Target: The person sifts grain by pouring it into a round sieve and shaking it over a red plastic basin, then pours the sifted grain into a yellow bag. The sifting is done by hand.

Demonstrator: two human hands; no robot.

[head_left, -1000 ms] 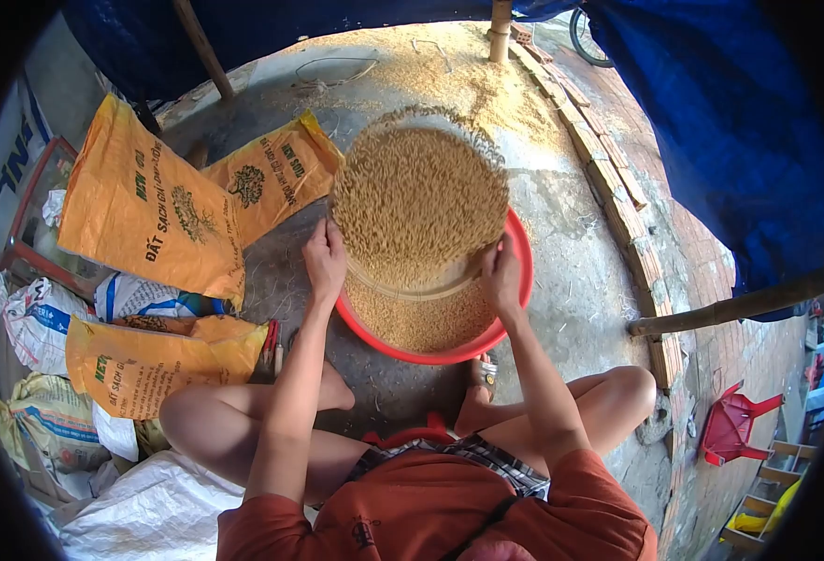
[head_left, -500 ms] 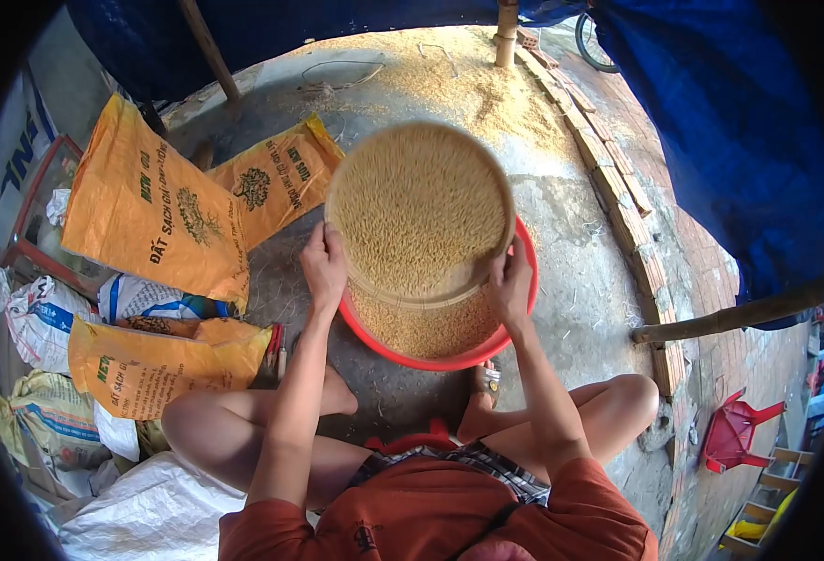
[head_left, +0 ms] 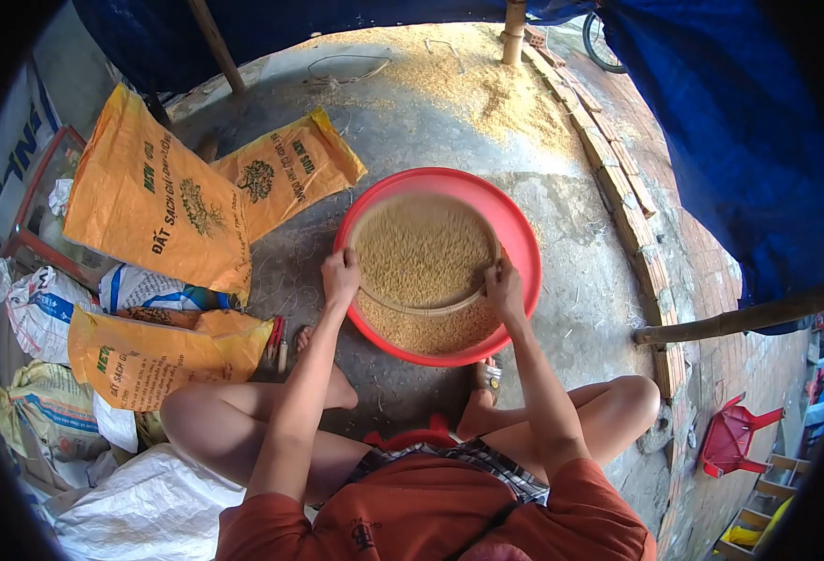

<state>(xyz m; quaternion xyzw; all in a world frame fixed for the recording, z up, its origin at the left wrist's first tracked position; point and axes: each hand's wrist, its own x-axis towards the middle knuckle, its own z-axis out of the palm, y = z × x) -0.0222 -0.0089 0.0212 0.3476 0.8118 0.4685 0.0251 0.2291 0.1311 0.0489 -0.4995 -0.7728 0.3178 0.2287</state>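
A round sieve full of tan, unhusked-looking grain hangs over a wide red basin. My left hand grips the sieve's left rim, thumb on top. On the opposite rim, my right hand is closed the same way. The sieve's far edge is smeared by motion, and so are the grains in it. More grain lies in the near part of the basin, below the sieve's front rim. The sieve covers the rest of the basin's contents.
Orange printed sacks stand at the left, with white sacks below them. Loose chaff is spread across the far floor. A brick edging runs along the right. Beyond it are a wooden pole and a red stool.
Both hands have brought the sieve down and nearer to me, lower over the basin. The basin's far side, hidden before, now shows.
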